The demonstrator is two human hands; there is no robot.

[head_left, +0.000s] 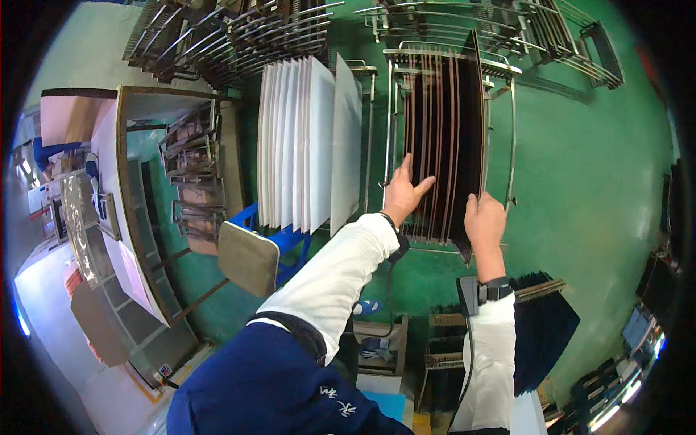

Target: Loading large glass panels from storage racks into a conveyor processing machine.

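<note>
A metal wire rack (pixel 392 101) holds several thin dark boards (pixel 435 109) upright, side by side, with pale brownish edges. My left hand (pixel 406 192) lies over the near left part of these boards, fingers apart and thumb stretched to the right. At the right end of the row stands a taller dark panel (pixel 473 138). My right hand (pixel 486 217) is closed on the near edge of this panel, thumb up; part of the grip is hidden. Dark straps circle both wrists over white sleeves.
Left of the rack, several white boards (pixel 290 145) stand upright beside a grey panel (pixel 346 145). A blue stool with a brown seat (pixel 248 257) is nearer. Empty wire racks (pixel 239 36) line the far side. More dark boards (pixel 544 326) stand at lower right on the green floor (pixel 580 188).
</note>
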